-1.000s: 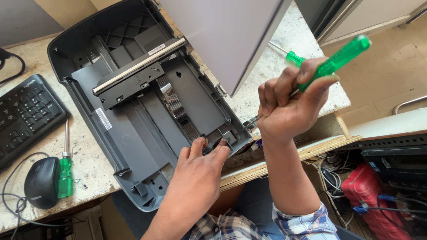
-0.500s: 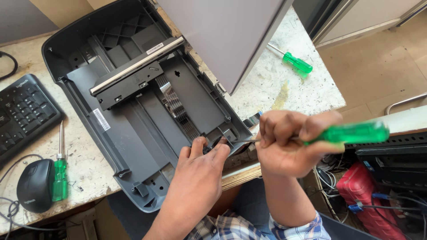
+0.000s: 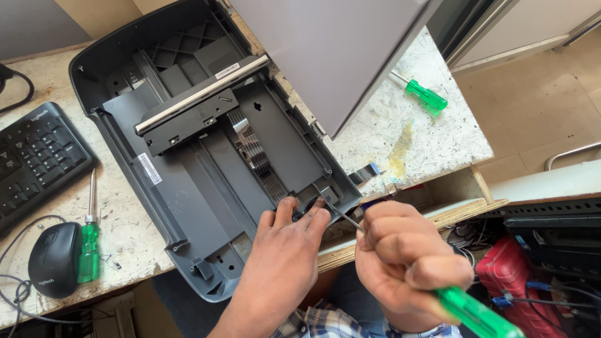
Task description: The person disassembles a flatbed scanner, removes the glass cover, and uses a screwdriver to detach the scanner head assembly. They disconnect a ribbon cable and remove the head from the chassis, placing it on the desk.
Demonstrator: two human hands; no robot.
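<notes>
Two hands at an opened grey scanner base (image 3: 206,181) on a speckled worktop (image 3: 407,134), left hand (image 3: 285,263) fingertips pressed on its near corner, right hand (image 3: 407,269) fisted around a green-handled screwdriver (image 3: 476,313), white rectangular barcode label (image 3: 149,168) on the left wall, another white strip label (image 3: 227,70) on the scan bar.

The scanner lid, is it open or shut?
Open: the grey lid is swung up, exposing the scanner's inner tray and scan bar.
</notes>
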